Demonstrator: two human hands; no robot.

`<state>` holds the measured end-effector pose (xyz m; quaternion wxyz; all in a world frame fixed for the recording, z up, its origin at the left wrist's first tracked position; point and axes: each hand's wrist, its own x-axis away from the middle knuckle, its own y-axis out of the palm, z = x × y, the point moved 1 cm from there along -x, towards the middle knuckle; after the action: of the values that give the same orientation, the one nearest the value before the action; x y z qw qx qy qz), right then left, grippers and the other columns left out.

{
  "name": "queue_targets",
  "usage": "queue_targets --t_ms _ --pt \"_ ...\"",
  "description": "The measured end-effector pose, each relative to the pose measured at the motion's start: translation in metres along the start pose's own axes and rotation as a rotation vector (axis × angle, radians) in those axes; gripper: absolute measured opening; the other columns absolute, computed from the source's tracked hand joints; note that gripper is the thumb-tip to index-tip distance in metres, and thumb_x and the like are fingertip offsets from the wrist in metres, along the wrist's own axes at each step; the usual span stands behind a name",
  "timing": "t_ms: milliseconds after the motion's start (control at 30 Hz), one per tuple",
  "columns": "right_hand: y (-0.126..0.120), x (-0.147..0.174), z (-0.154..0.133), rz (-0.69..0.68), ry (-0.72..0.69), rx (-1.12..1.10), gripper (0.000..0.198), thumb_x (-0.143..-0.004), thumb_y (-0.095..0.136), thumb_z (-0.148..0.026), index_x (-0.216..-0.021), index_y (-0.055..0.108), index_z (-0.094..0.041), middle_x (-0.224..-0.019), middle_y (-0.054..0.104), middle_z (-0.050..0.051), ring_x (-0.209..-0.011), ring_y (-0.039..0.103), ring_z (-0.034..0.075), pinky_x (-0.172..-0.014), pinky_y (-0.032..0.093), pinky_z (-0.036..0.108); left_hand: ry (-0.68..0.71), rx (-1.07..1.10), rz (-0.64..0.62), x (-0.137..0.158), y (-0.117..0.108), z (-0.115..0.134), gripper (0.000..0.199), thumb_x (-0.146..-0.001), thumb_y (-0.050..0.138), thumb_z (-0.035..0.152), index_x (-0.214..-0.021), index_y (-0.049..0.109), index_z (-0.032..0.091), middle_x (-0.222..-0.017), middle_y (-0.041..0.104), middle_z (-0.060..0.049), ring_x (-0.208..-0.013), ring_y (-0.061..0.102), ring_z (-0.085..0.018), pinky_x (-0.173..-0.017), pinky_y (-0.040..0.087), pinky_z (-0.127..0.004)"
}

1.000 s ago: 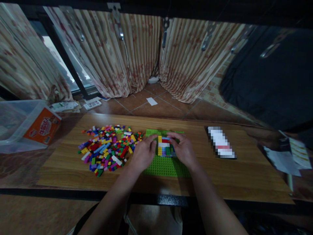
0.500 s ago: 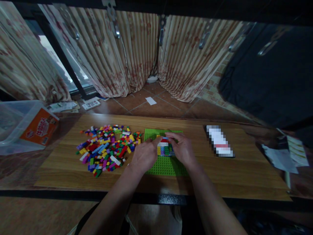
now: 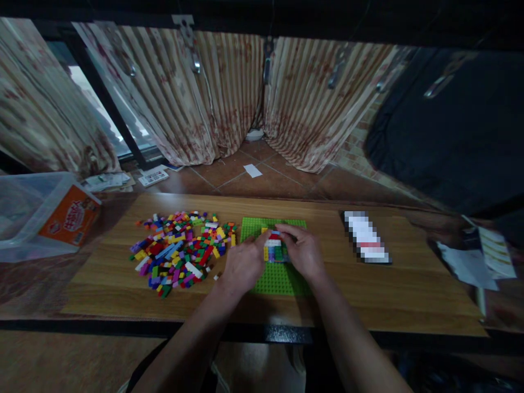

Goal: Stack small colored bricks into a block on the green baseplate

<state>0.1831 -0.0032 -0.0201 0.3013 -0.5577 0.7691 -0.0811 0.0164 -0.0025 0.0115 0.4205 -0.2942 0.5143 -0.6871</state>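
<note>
A green studded baseplate lies on the wooden table board, bearing a small build of toy bricks in yellow, red, white, green and blue. My left hand reaches in from the left, fingers closed and the index fingertip on the upper left of the build. From the other side my right hand curls over the build's upper right corner, thumb and index finger pinched at the top row beside a light blue brick. The fingers partly hide the bricks they touch.
Left of the baseplate spreads a pile of loose colourful bricks. A clear plastic tub with an orange label stands at the far left. To the right lies a phone with a blurred screen, and papers are beyond the board.
The hands stay at the top of the build with only slight finger movement. The whole view has shifted a little downward in the picture.
</note>
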Motion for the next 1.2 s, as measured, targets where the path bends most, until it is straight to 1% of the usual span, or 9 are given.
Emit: queue_targets --t_ms 167,333,400,500,600,700,867,1033,1200 --pt "-0.016 0.0 -0.006 0.088 0.003 -0.029 0.027 -0.086 0.058 -0.026 -0.11 0.071 -0.026 -0.106 0.074 0.005 -0.102 0.066 0.022 -0.097 0.048 0.043 -0.091 0.439 0.13 -0.003 -0.002 -0.017 0.041 -0.095 0.039 0.028 -0.13 0.058 0.017 -0.101 0.073 -0.011 -0.086 0.068 -0.021 -0.08 0.051 -0.031" --pt "-0.031 -0.001 -0.012 0.229 0.089 -0.167 0.02 -0.086 0.06 -0.034 -0.098 0.073 -0.024 -0.101 0.075 0.005 -0.097 0.068 0.021 -0.092 0.051 0.042 -0.177 0.848 0.159 -0.009 -0.007 -0.027 0.04 -0.092 0.045 0.036 -0.118 0.062 0.011 -0.07 0.067 -0.003 -0.056 0.058 -0.013 -0.055 0.046 -0.024" --pt "-0.03 0.001 -0.017 0.184 0.119 -0.235 0.019 -0.084 0.062 -0.034 -0.097 0.073 -0.024 -0.099 0.075 0.005 -0.093 0.068 0.02 -0.089 0.052 0.04 -0.204 1.001 0.121 -0.009 -0.005 -0.023 0.041 -0.092 0.046 0.041 -0.117 0.06 0.011 -0.067 0.064 0.0 -0.045 0.048 -0.01 -0.044 0.038 -0.021" --pt "-0.024 0.007 -0.029 -0.014 0.097 -0.258 0.022 -0.082 0.065 -0.032 -0.102 0.072 -0.025 -0.1 0.074 0.004 -0.088 0.067 0.019 -0.084 0.052 0.036 -0.172 1.135 0.053 -0.009 -0.002 -0.012 0.045 -0.092 0.047 0.047 -0.116 0.059 0.012 -0.066 0.06 0.001 -0.041 0.043 -0.007 -0.039 0.033 -0.02" --pt "-0.015 0.014 -0.043 -0.233 0.03 -0.255 0.028 -0.08 0.068 -0.029 -0.107 0.069 -0.026 -0.1 0.072 0.002 -0.089 0.065 0.018 -0.084 0.051 0.034 -0.088 1.165 -0.008 -0.009 0.001 -0.004 0.045 -0.092 0.047 0.05 -0.115 0.06 0.013 -0.066 0.059 0.001 -0.042 0.044 -0.006 -0.04 0.033 -0.019" --pt "-0.009 0.018 -0.05 -0.315 0.009 -0.236 0.022 -0.081 0.066 -0.026 -0.102 0.07 -0.025 -0.091 0.07 0.0 -0.084 0.063 0.017 -0.08 0.05 0.032 -0.084 1.186 -0.031 -0.009 0.004 0.0 0.048 -0.091 0.048 0.05 -0.119 0.058 0.013 -0.061 0.055 0.003 -0.041 0.042 -0.006 -0.04 0.031 -0.019" --pt "-0.017 0.017 -0.041 -0.239 0.016 -0.208 0.015 -0.082 0.067 -0.031 -0.095 0.072 -0.026 -0.091 0.07 0.001 -0.081 0.062 0.017 -0.076 0.049 0.031 -0.097 1.186 -0.027 -0.009 0.005 0.0 0.054 -0.092 0.044 0.053 -0.125 0.054 0.011 -0.056 0.052 0.005 -0.042 0.044 -0.008 -0.041 0.033 -0.019" --pt "-0.041 0.01 -0.016 -0.02 0.118 -0.062 0.023 -0.082 0.065 -0.038 -0.1 0.073 -0.024 -0.094 0.071 0.004 -0.08 0.063 0.019 -0.074 0.05 0.034 -0.175 1.081 0.122 -0.013 0.001 -0.009 0.048 -0.091 0.045 0.047 -0.117 0.059 0.01 -0.072 0.064 -0.001 -0.047 0.047 -0.009 -0.047 0.038 -0.022" --pt "-0.045 0.009 0.0 -0.06 0.166 0.03 0.027 -0.085 0.059 -0.035 -0.107 0.071 -0.023 -0.1 0.074 0.007 -0.088 0.067 0.023 -0.081 0.051 0.04 -0.243 0.94 0.182 -0.015 0.004 -0.018 0.043 -0.088 0.05 0.037 -0.119 0.062 0.01 -0.077 0.07 -0.004 -0.057 0.055 -0.012 -0.055 0.043 -0.024"
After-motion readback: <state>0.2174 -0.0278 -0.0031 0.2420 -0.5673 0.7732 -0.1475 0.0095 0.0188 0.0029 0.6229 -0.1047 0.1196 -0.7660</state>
